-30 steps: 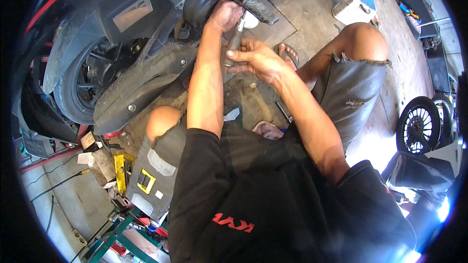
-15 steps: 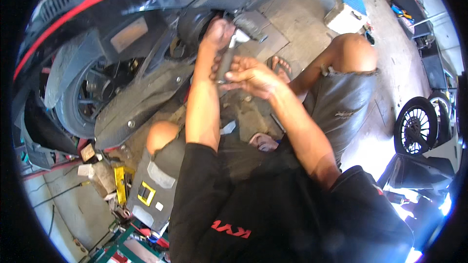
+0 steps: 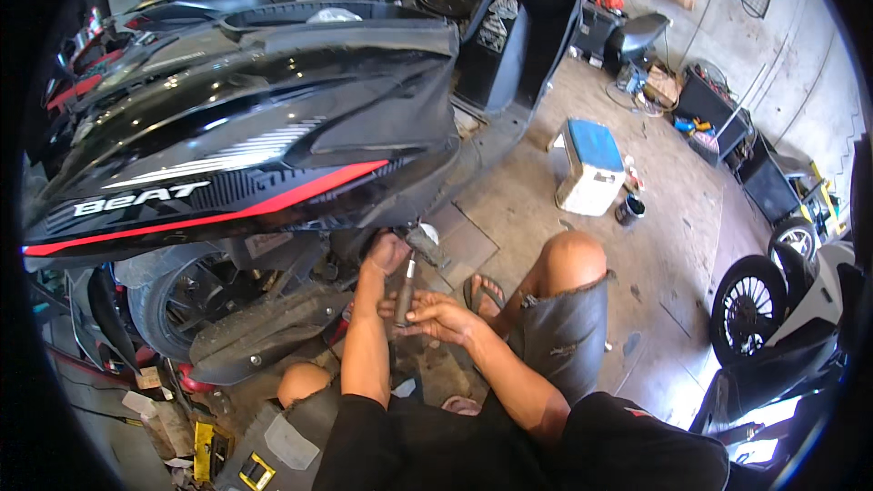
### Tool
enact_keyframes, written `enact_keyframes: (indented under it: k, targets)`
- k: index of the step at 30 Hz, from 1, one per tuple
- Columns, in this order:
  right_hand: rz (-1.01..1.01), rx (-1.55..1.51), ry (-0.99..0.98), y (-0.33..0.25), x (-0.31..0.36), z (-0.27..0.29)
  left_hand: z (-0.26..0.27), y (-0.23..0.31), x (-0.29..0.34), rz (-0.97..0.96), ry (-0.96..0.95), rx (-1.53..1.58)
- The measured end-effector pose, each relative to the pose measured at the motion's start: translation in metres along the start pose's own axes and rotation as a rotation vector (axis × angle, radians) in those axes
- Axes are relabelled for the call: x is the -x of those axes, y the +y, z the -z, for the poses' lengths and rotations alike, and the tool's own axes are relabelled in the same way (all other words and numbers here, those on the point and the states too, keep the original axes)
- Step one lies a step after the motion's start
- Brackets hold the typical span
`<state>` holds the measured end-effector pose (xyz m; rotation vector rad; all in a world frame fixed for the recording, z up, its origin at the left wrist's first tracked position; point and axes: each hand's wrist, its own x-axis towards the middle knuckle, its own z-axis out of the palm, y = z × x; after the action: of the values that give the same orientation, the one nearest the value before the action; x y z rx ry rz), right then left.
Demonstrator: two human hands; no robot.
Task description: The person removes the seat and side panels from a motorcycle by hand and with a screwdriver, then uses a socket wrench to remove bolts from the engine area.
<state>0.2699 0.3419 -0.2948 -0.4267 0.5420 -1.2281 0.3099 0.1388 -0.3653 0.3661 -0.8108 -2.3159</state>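
My right hand (image 3: 438, 318) is wrapped round a screwdriver-like tool (image 3: 404, 302) with a thick dark handle and a pale metal shank. It points up and away, toward the underside of a black scooter (image 3: 300, 127) with a red stripe. At the scooter's lower edge, just beyond the tool's shank, is my left hand (image 3: 388, 253), its fingers curled in; what they grip is hidden. A dirty grey footrest-like piece (image 3: 427, 247) sticks out beside the left hand, with a round white part behind it.
The scooter's rear wheel (image 3: 177, 300) and dusty engine casing (image 3: 264, 341) lie to the left. A white step stool with a blue top (image 3: 587, 168) stands ahead right, a dark can (image 3: 629, 210) beside it. Spoked wheels (image 3: 748, 309) are at far right, and a yellow box (image 3: 211, 450) at lower left.
The view has tilted up, showing more of the scooter and floor. My left hand stays at the scooter's underside, and my right hand still holds the tool close below it.
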Motion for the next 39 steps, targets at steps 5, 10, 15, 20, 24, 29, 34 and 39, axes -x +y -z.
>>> enact_keyframes:
  k: [5,10,15,20,24,29,34,39]
  targets:
    - [-0.016,0.161,0.222,0.015,-0.009,0.011,-0.007,-0.006,-0.001,-0.033,-0.107,-0.053]
    - [-0.055,0.271,0.36,0.015,-0.008,-0.003,-0.004,-0.009,-0.001,-0.107,-0.193,-0.143]
    - [0.01,-0.036,0.072,-0.007,0.004,-0.01,0.001,-0.017,-0.008,-0.115,-0.167,-0.122]
    - [0.049,0.129,0.169,0.004,-0.004,-0.005,0.014,-0.017,-0.004,-0.071,-0.071,-0.074]
    - [0.024,0.352,0.428,0.015,-0.008,0.001,-0.001,-0.016,0.007,-0.101,-0.019,-0.016]
    - [0.004,0.295,0.366,0.011,-0.008,-0.008,0.016,-0.018,-0.005,-0.107,-0.083,-0.016]
    - [0.051,0.078,0.043,-0.003,0.007,-0.008,0.002,-0.019,0.0,-0.141,-0.016,-0.031]
    - [0.093,0.133,0.11,0.01,-0.002,0.004,-0.002,-0.009,-0.001,-0.088,-0.055,-0.116]
